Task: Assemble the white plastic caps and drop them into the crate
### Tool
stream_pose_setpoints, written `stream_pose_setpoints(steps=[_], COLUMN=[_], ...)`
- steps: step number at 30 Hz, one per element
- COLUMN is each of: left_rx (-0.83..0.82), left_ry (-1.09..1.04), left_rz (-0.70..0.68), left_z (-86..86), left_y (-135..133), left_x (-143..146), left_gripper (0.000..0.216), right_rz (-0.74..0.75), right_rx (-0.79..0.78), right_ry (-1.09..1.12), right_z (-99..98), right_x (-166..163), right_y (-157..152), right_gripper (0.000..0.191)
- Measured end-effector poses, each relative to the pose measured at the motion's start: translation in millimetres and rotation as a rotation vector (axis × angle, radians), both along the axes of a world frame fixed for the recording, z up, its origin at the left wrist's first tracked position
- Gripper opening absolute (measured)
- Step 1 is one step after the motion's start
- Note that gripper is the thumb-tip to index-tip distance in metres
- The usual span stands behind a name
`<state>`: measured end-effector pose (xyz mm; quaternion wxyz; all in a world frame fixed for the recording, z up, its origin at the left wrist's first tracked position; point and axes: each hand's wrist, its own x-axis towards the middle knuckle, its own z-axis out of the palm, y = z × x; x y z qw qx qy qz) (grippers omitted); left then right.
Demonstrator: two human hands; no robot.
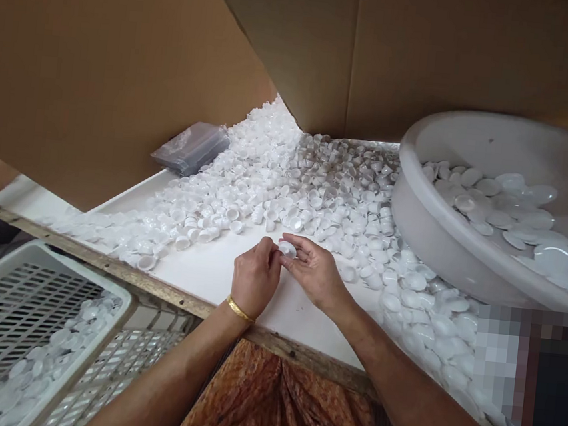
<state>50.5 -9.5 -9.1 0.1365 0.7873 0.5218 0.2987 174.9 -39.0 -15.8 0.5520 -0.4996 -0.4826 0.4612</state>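
Observation:
Over the white tabletop point(299, 315) my two hands meet in front of the heap. Between the thumb and fingers of my right hand point(317, 270) is a small white oval plastic piece point(287, 249), held tilted. My left hand point(257, 271), with a gold bangle at the wrist, is closed in a pinch against the near side of that piece; whatever its fingertips grip is hidden. Just beyond both hands lies a heap of small white plastic cups point(276, 185). To the right of my right forearm, flat white oval pieces point(420, 306) are spread along the table.
A large white tub point(402, 184) holding oval pieces point(510, 208) stands at right. Cardboard point(101, 75) rises at the back and left. A plastic-wrapped pack point(192, 147) rests by the heap. Below the wooden table edge point(180, 300), a white slatted basket point(128, 292) contains white pieces.

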Motion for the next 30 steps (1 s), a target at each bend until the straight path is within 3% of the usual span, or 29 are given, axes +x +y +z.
stream_pose_setpoints(steps=[3, 6, 10, 15, 25, 30], left_rx=[-0.041, -0.191, -0.425, -0.386, -0.356, -0.353], left_ry=[-0.152, -0.357, -0.466, -0.431, -0.364, -0.354], left_rz=[-0.004, -0.024, -0.268, -0.310, -0.121, -0.202], left_z=[2.5, 6.4, 10.2, 12.2, 12.1, 11.9], left_y=[-2, 0, 2, -3, -17, -10], left_x=[0, -3, -6, -4, 14, 21], left_gripper=[0.010, 0.029, 0.026, 0.024, 0.017, 0.018], right_rz=[0.002, -0.008, -0.048, -0.076, -0.271, -0.314], right_rx=[0.066, 0.160, 0.238, 0.179, 0.165, 0.154], right_ry=[0.035, 0.000, -0.075, -0.028, -0.211, -0.227], right_z=[4.6, 7.4, 7.3, 7.1, 12.5, 15.7], right_x=[0, -3, -9, -16, -17, -9], right_y=[-3, -6, -11, -15, -22, -22], right_gripper=[0.035, 0.039, 0.046, 0.044, 0.041, 0.034])
